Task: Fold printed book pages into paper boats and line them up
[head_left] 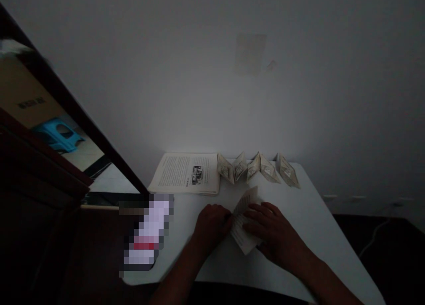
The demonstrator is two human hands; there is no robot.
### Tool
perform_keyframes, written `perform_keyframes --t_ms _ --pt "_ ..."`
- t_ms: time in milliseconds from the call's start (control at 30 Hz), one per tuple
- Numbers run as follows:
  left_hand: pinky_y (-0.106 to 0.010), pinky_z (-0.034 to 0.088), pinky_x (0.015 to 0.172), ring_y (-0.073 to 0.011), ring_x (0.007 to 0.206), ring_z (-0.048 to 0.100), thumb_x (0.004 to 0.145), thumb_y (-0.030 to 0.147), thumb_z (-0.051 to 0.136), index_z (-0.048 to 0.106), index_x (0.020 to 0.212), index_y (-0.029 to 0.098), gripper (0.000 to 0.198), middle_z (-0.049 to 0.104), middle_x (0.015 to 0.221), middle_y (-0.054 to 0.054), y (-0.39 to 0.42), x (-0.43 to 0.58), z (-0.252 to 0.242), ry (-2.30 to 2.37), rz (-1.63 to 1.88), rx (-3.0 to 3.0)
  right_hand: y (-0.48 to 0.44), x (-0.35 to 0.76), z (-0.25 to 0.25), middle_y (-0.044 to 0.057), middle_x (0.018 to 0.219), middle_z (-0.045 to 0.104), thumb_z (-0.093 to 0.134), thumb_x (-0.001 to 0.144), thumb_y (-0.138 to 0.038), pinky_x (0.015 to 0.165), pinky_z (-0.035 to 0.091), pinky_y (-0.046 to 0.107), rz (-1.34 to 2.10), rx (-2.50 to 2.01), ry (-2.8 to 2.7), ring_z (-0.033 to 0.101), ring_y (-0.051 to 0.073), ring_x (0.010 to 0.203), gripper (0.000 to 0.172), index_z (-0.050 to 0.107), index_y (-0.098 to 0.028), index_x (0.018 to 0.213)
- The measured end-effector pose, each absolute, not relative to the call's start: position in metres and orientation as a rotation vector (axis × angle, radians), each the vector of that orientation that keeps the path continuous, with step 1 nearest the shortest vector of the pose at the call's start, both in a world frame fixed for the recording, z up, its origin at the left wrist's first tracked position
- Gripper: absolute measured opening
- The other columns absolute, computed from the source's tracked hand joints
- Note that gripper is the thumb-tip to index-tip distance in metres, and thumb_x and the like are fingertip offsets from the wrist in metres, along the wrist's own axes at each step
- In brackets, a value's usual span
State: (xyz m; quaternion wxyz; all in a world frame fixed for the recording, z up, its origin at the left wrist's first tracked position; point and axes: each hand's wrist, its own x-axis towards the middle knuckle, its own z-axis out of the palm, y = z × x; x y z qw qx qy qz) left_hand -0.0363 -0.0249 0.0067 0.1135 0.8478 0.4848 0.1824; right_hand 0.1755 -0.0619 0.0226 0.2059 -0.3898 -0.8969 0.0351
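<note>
A folded sheet of printed paper [245, 225] is held tilted above the white table between my two hands. My left hand [214, 223] is closed, its fingertips pinching the paper's left corner. From the right, my right hand [270, 227] grips the sheet, fingers lying across its upper face; the thumb is hidden. Behind them stands a row of several folded paper pieces, shaped like small boats, among them a left one [226, 168] and a rightmost one [288, 172]. To their left lies a stack of printed pages [186, 174], with a dark picture on the top page.
A pixelated phone-like object [149, 232] lies at the left edge of the white table [186, 207]. The wall [199, 83] rises behind the table. On the left, a dark-framed mirror [83, 114] shows a cardboard box and a blue stool.
</note>
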Motion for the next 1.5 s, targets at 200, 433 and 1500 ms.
perform_keyframes --t_ms 200,433,1500 --pt "-0.03 0.04 0.075 -0.0166 0.078 0.056 0.082 0.026 0.053 0.066 0.083 0.019 0.016 0.064 0.08 -0.003 -0.02 -0.047 0.012 1.316 0.436 2.47 -0.057 0.17 0.016 0.007 0.112 0.064 0.054 0.068 -0.008 0.093 0.038 0.038 0.26 -1.048 -2.574 0.054 0.023 0.107 0.03 0.066 -0.023 0.091" --pt "-0.028 0.039 0.076 -0.0163 0.082 0.054 0.078 0.025 0.058 0.069 0.082 0.022 0.012 0.061 0.082 -0.002 -0.016 -0.056 0.018 1.222 0.379 2.495 -0.063 0.172 0.019 0.009 0.118 0.06 0.062 0.071 -0.025 0.096 0.036 0.042 0.278 -1.081 -2.61 0.049 0.027 0.113 0.028 0.064 -0.021 0.098" --pt "-0.029 0.037 0.073 -0.0164 0.079 0.056 0.073 0.022 0.059 0.064 0.078 0.019 0.008 0.059 0.084 -0.002 -0.012 -0.051 0.016 1.245 0.222 2.595 -0.054 0.168 0.01 0.007 0.08 0.06 0.043 0.089 -0.027 0.076 0.045 0.036 0.369 -1.369 -2.297 0.056 0.021 0.08 0.028 0.061 -0.018 0.071"
